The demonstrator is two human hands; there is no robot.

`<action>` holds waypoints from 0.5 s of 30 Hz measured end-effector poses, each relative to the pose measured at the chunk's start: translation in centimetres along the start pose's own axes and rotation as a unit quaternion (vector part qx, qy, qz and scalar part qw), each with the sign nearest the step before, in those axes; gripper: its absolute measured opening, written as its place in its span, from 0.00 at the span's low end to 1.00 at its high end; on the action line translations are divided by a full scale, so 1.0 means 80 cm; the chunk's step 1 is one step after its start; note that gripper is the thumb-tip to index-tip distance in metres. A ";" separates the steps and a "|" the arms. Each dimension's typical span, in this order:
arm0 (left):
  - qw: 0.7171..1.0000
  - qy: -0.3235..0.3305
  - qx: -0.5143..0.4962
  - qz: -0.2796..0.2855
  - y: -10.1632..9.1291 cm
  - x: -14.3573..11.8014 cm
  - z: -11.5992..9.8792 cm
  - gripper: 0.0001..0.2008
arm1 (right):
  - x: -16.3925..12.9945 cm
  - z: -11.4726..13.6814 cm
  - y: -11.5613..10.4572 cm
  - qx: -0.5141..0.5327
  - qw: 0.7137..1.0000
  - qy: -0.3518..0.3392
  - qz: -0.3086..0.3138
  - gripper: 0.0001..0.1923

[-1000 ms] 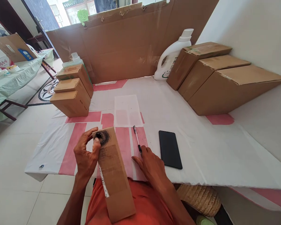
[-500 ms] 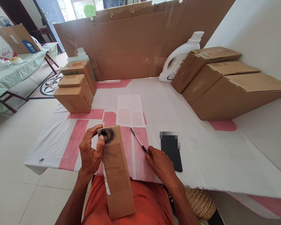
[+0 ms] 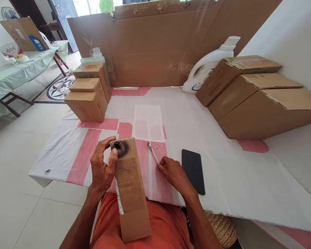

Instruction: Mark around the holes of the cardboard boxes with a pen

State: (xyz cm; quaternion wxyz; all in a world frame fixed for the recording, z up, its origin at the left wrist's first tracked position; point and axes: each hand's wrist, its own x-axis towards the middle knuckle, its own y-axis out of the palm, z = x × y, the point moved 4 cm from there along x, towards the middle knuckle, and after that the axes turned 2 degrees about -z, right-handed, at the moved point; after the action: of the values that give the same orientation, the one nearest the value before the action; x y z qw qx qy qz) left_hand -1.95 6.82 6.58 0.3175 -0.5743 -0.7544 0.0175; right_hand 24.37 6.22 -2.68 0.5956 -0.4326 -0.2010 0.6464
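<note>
— What's on the far left?

— A side table (image 3: 20,74) under a pale cloth, well apart from the work. On the near table (image 3: 248,180), at its left edge, three small cartons (image 3: 89,93) stand stacked in steps, with a capped bottle (image 3: 95,55) behind them.

— And the left hand?

— The left hand (image 3: 102,166) grips the upper end of a long cardboard box (image 3: 131,190), fingers curled round its left edge, thumb pressed just beside a black scribbled ring (image 3: 121,148) on the top face. The box leans from the person's lap up onto the table edge (its lower end rests on the orange cloth of the lap).

— What lies past it?

— A sheet of white paper (image 3: 148,122), flat on the red-and-white cover.

— The right hand?

— The right hand (image 3: 172,173) is closed on a pen (image 3: 152,152), pinching its lower end; the pen slants up and left, its far end on the table. Just right of that hand lies a black phone (image 3: 193,170), face up.

— Further right?

— A white jug (image 3: 209,65) at the back against the cardboard screen (image 3: 158,45), then three large cartons (image 3: 256,97) lying in a row along the wall.
</note>
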 end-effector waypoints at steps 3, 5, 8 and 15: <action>1.000 -0.004 -0.014 0.004 0.001 0.001 0.001 0.15 | -0.005 0.003 -0.030 0.182 0.982 -0.036 -0.043 0.10; 0.999 -0.007 -0.032 0.011 0.003 0.001 0.001 0.15 | -0.017 0.018 -0.060 0.371 0.918 -0.085 -0.113 0.10; 0.998 -0.009 -0.061 0.026 0.008 0.000 -0.003 0.15 | -0.044 0.060 -0.094 0.531 0.810 -0.181 -0.171 0.09; 0.995 0.037 -0.079 0.056 0.011 -0.004 -0.025 0.16 | -0.089 0.139 -0.082 0.595 0.739 -0.287 -0.134 0.08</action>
State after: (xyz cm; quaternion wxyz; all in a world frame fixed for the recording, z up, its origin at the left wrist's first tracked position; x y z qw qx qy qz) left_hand -0.16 6.14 7.65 0.2978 -0.6388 -0.7079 -0.0457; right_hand 18.80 3.74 10.72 0.7261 0.2472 0.0076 0.6416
